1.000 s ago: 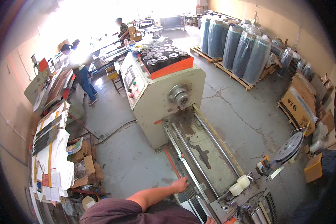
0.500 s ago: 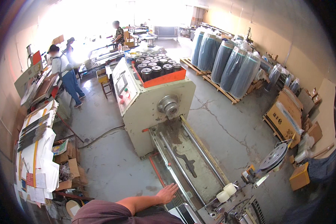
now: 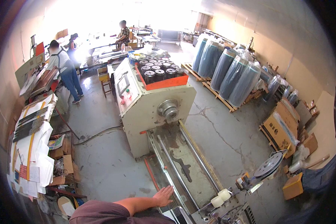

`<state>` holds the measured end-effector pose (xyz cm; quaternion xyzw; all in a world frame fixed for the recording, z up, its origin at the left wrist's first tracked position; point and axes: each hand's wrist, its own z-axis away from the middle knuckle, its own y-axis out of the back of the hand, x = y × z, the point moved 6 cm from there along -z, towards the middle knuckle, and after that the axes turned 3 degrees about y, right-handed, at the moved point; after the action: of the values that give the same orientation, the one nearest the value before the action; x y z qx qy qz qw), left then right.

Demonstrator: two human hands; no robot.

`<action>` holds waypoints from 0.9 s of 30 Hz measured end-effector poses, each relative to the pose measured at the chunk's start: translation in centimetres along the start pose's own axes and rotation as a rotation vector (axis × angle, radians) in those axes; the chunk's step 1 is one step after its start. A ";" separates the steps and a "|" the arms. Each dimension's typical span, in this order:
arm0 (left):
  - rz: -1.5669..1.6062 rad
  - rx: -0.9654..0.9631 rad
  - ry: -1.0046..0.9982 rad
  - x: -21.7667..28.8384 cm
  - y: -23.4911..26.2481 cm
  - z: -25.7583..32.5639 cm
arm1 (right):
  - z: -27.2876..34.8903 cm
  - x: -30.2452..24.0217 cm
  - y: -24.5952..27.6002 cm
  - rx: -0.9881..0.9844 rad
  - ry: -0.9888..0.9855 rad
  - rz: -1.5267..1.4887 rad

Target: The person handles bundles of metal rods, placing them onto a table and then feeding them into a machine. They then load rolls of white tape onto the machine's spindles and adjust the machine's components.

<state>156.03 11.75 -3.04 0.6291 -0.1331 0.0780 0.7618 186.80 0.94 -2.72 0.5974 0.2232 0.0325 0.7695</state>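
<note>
My left hand (image 3: 163, 196) lies with outstretched fingers on the slotted metal rail (image 3: 177, 196) along the left side of a long machine bed (image 3: 198, 170), holding nothing. Two shiny round rods (image 3: 199, 156) run lengthwise over the bed. Between them rests a dark, flat hooked tool (image 3: 182, 166). At the bed's far end a pale machine housing (image 3: 149, 119) carries a round metal chuck (image 3: 168, 109). Two white rollers (image 3: 221, 198) sit at the near end, beside a metal mechanism (image 3: 235, 212). My right hand is out of the picture.
Black cylinders (image 3: 159, 71) stand in an orange tray atop the housing. To the left, papers cover a table (image 3: 31, 149). Plastic-wrapped rolls (image 3: 231, 74) stand on pallets at right, behind cartons (image 3: 282, 127). A reel (image 3: 268, 164) juts out near the bed. Co-workers (image 3: 65, 71) stand farther back.
The view has shifted a little, and my left hand remains flat on the rail. At the far left, the co-worker in a white top has leaned towards the bench.
</note>
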 end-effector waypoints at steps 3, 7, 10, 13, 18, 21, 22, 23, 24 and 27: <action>-0.015 0.004 0.018 0.2 0.0 0.0 | -0.5 0.2 0.3 -0.009 -0.001 -0.001; -0.008 -0.003 0.036 0.5 0.7 -0.1 | -1.5 0.8 0.7 -0.005 0.004 0.004; 0.017 0.001 0.051 0.3 0.5 0.1 | -2.1 0.5 1.0 -0.015 0.007 0.007; 0.018 0.017 0.049 0.3 0.4 0.2 | -2.5 0.5 1.1 -0.021 0.005 0.013; 0.015 0.006 0.044 0.2 0.4 0.1 | -3.0 0.2 1.3 -0.023 0.005 0.008; 0.032 0.026 0.039 0.2 0.5 0.3 | -3.2 0.1 1.3 -0.026 0.002 0.009; 0.035 0.018 0.043 0.2 0.6 0.3 | -3.3 0.1 1.3 -0.023 0.002 0.010; 0.039 0.011 0.046 0.3 1.0 0.3 | -3.3 0.1 1.3 -0.023 0.000 0.009; 0.043 0.003 0.050 0.4 1.1 0.2 | -3.3 0.1 1.4 -0.023 -0.001 0.007; 0.051 -0.004 0.055 0.4 1.1 0.1 | -3.5 0.0 1.4 -0.021 0.000 0.005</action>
<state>156.07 11.86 -1.93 0.6215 -0.1282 0.1142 0.7644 185.77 4.48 -2.07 0.5898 0.2215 0.0369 0.7757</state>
